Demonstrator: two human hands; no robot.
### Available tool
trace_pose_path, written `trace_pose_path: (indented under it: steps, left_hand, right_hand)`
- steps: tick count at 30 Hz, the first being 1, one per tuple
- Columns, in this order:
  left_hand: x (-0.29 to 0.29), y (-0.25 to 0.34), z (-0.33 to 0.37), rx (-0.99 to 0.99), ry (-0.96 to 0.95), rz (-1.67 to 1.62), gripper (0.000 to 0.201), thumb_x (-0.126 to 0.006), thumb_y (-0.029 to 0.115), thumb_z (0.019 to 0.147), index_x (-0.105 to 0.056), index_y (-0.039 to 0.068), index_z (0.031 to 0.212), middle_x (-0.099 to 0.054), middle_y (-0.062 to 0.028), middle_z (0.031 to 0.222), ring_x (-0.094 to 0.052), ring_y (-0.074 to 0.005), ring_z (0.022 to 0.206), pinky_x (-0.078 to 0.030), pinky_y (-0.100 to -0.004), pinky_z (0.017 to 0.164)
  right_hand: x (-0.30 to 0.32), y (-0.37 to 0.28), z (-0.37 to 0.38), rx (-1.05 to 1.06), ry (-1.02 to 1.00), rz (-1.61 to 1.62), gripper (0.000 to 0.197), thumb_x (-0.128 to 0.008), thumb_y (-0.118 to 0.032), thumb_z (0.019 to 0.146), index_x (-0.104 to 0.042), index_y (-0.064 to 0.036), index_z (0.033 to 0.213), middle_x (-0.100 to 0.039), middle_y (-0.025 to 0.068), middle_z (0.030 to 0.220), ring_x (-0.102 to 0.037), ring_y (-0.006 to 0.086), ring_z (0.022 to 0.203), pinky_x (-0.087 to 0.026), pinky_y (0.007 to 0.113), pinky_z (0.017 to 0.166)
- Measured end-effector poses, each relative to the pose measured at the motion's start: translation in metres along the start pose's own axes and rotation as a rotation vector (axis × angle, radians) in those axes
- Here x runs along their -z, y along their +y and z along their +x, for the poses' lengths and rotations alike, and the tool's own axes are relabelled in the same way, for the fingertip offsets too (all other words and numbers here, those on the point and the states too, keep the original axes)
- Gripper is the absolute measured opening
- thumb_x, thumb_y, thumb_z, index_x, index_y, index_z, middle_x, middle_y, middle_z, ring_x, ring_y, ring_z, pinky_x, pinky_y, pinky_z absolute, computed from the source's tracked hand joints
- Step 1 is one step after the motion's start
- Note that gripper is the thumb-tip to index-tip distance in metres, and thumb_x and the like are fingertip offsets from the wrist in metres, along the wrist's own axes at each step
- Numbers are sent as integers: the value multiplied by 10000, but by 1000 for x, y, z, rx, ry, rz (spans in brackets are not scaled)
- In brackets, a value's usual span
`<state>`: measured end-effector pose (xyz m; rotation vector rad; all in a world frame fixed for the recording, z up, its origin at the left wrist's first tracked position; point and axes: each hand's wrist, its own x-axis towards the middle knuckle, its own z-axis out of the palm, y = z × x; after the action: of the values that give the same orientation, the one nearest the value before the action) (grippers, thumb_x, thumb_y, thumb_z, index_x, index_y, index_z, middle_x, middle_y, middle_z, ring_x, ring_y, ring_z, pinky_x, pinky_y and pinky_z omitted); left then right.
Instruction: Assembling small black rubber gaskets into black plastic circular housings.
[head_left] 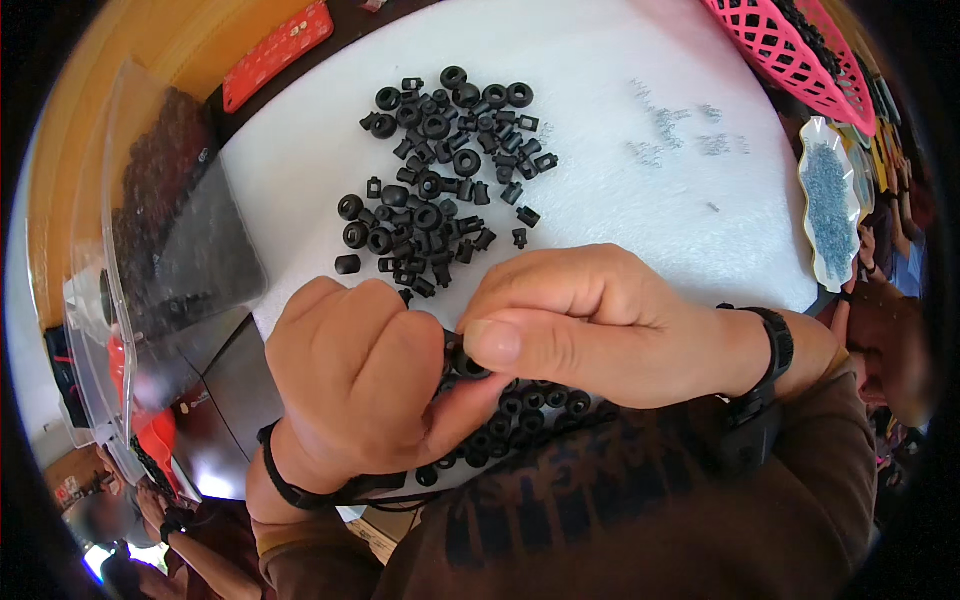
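My left hand (365,375) and my right hand (600,325) meet in front of my body, fingers closed. Between their fingertips is a small round black cord lock (470,366), mostly covered by my thumbs; both hands grip it. Just beyond my hands, a loose pile of black cord lock parts (430,215) lies on a white foam-like sheet (600,120). Some parts are rounded with a hole, others are small plugs with a slot. More round black cord locks (530,400) lie close to my body, partly hidden by my hands.
Small metal springs (665,130) are scattered at the sheet's far right. A white scalloped dish (808,215) full of springs and a pink basket (790,75) of black parts stand at right. A clear bin (235,225) stands left, below a red case (278,55). Other people (905,340) sit at both sides.
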<state>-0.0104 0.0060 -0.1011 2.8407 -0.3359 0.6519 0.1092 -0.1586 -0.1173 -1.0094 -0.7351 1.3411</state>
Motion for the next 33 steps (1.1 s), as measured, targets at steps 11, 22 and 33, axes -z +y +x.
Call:
trace_pose_path:
  steps: [11, 22, 33]
  left_hand:
    - [-2, 7, -6, -41, -3, 7, 330, -675, 282, 701, -460, 36, 654, -385, -73, 602, -379, -255, 470, -295, -363, 439]
    - [-5, 9, -5, -75, 36, 8, 310, -682, 241, 750, -468, 37, 655, -382, -63, 580, -379, -244, 456, -298, -355, 429]
    - [-2, 2, -3, -31, 22, -163, 346, -717, 283, 692, -485, 29, 658, -414, -78, 619, -389, -241, 486, -286, -357, 444]
  right_hand:
    - [0, 3, -2, -60, -60, 103, 218, -517, -129, 956, -620, 61, 987, -609, 109, 989, -564, 138, 917, -440, 263, 802]
    - [-3, 8, -3, 117, -53, -34, 244, -472, -111, 966, -636, 60, 911, -628, 141, 929, -596, 188, 837, -463, 287, 751]
    - [0, 0, 0, 183, -26, -255, 300, -434, -193, 990, -578, 54, 900, -559, 106, 799, -523, 170, 721, -422, 293, 673]
